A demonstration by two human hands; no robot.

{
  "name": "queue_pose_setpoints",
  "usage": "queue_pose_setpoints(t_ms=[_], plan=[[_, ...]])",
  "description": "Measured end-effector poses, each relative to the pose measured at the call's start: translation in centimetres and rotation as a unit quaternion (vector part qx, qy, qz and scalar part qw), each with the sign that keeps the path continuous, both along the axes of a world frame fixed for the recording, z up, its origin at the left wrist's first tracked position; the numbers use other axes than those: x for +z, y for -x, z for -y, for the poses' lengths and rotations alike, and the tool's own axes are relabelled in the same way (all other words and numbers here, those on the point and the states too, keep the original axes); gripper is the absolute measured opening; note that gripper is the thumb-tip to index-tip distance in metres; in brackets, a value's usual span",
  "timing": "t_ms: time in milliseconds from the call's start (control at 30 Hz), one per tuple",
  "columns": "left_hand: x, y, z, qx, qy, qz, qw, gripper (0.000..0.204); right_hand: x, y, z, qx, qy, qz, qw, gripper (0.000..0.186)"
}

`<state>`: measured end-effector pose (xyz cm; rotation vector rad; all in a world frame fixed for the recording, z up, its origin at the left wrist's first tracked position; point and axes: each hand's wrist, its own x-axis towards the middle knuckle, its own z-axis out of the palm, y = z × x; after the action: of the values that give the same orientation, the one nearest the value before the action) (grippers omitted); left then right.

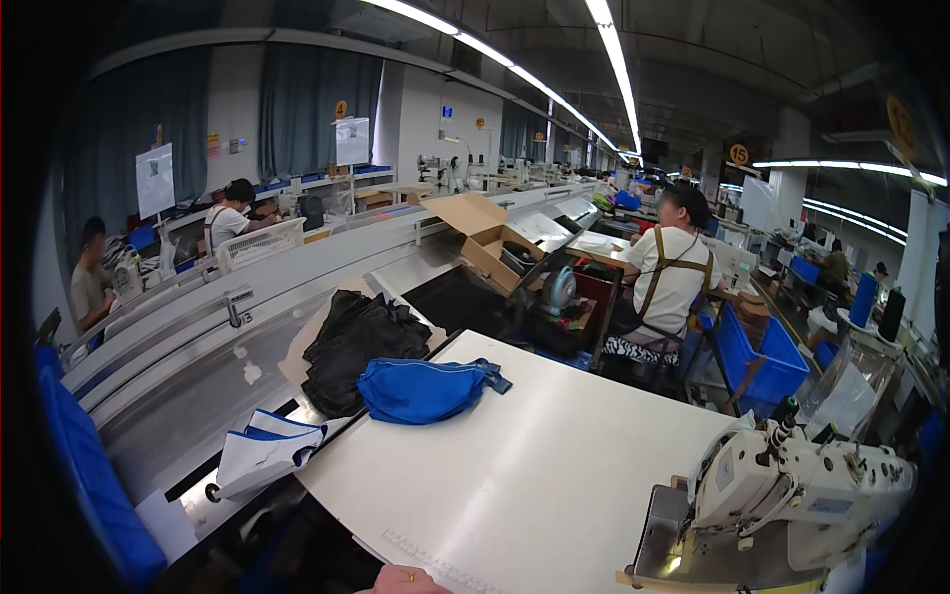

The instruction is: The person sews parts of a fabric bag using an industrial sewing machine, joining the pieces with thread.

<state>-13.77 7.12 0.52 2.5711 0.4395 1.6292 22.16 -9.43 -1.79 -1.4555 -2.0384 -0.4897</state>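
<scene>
At the lower edge, a small part of one hand (pixel 406 580) shows, by its place my left hand, with a ring on one finger. It is by the near edge of the white table (pixel 554 436), close to the printed ruler marks; its fingertips are cut off by the frame. My right hand is out of view. A blue zippered waist bag (pixel 421 390) with a dark strap end lies at the table's far left corner. To the right stands a white sewing machine (pixel 782 485) with its metal plate (pixel 658 525).
Black fabric pieces (pixel 361 346) are heaped beyond the bag. White pieces with blue edging (pixel 265 453) hang at the left. An open cardboard box (pixel 485 243), a small fan (pixel 560 289) and a blue bin (pixel 760 361) stand farther off. A seated co-worker (pixel 668 267) is ahead.
</scene>
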Motion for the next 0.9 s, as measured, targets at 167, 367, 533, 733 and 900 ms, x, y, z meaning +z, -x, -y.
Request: queue_pose_setpoints(t_ms=[167, 367, 533, 733, 900], plan=[[0.1, -0.9, -0.8, 0.007, -0.056, -0.022, 0.998, 0.015, -0.1, -0.1, 0.1, 0.001, -0.002, -0.002, 1.0, 0.022], [0.4, -0.6, -1.8, 0.053, 0.056, -0.118, 0.99, 0.011, 0.0, -0.1, 0.1, 0.002, -0.001, -0.007, 1.0, 0.022], [-0.6, -0.6, -6.8, 0.138, 0.114, -0.145, 0.973, 0.017, -0.1, 0.0, -0.1, 0.012, 0.005, 0.001, 1.0, 0.022], [-0.7, -0.1, -15.1, 0.249, 0.114, -0.192, 0.942, 0.051, -0.3, 0.0, -0.4, 0.004, -0.013, 0.015, 1.0, 0.024], [-1.0, 0.5, -23.8, 0.405, 0.137, -0.165, 0.889, 0.057, -0.5, 0.0, -0.5, -0.001, -0.033, 0.016, 0.999, 0.025]])
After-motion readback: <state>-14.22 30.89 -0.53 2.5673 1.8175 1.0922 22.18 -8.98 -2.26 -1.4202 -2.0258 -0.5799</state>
